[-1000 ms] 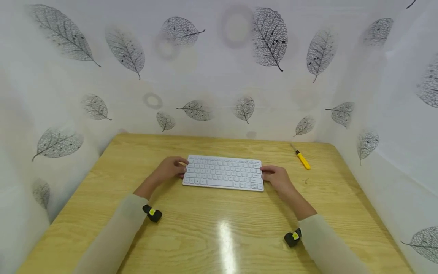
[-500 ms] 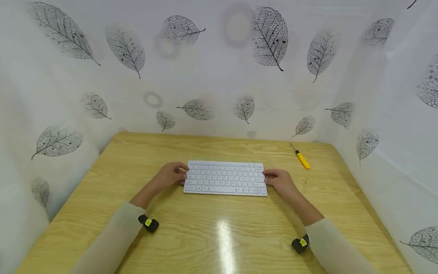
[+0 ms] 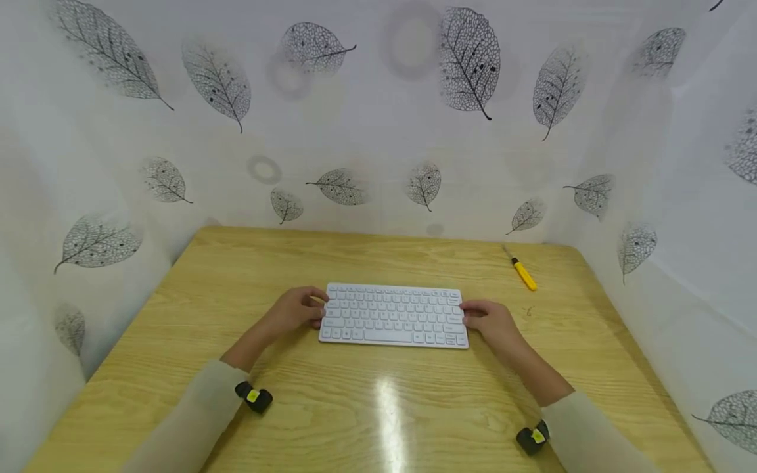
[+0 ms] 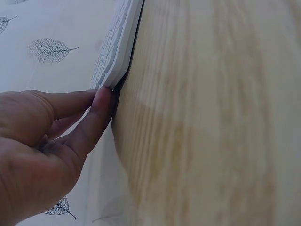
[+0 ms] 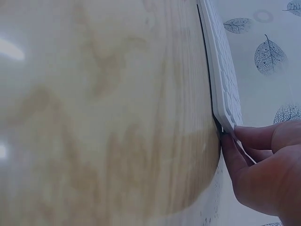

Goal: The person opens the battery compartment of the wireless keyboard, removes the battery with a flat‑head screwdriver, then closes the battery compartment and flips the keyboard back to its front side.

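Note:
A white compact keyboard [image 3: 393, 316] lies at or just above the tabletop in the middle of the head view, its space bar side toward me. At its left end my left hand [image 3: 292, 310] grips the short edge. My right hand [image 3: 493, 325] holds the opposite short edge. In the left wrist view, thumb and fingers [image 4: 101, 101] of the left hand meet the keyboard's corner [image 4: 117, 61]. The right wrist view has the right hand [image 5: 263, 165] pinching the other end, with a thin dark gap or shadow below the keyboard [image 5: 221, 80]. Fingertips under the keyboard are hidden.
A screwdriver [image 3: 523, 273] with a yellow handle lies at the back right of the wooden table [image 3: 331, 407]. White sheeting [image 3: 378, 118] printed with leaves stands along the back and both sides. Each sleeve has a small black camera at the wrist.
Both hands have brought the keyboard nearer to me and slightly to the right. The grip at each end looks the same, and the screwdriver has stayed in place.

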Motion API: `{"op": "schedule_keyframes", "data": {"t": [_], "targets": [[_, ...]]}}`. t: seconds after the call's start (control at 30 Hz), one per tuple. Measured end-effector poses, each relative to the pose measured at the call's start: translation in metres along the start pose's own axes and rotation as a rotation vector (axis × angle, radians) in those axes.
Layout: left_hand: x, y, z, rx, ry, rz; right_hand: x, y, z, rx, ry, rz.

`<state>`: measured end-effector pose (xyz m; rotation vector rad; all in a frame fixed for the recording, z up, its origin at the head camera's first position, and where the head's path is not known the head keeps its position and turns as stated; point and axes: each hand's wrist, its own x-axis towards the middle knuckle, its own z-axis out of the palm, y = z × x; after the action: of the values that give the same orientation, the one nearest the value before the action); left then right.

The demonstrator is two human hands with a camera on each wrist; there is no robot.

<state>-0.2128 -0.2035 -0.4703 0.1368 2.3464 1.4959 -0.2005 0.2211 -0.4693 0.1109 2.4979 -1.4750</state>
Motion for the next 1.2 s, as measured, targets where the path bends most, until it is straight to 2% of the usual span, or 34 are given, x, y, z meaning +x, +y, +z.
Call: {"op": "schedule_keyframes", "data": {"t": [0.17,0.37,0.77,1.2], "targets": [[-0.004,-0.001,0.005,-0.040,0.005,-0.013,-0.008,0.001,-0.002,-0.036,0.010,-0.013],[-0.008,-0.003,0.008,-0.058,-0.029,0.012,-0.016,0.004,-0.004,-0.039,0.020,-0.026],[-0.010,-0.004,0.008,-0.041,-0.028,0.003,-0.018,0.008,-0.002,-0.021,0.039,-0.053],[-0.013,-0.002,0.011,-0.081,0.023,-0.006,-0.020,0.006,-0.001,-0.017,0.029,-0.058]]}}
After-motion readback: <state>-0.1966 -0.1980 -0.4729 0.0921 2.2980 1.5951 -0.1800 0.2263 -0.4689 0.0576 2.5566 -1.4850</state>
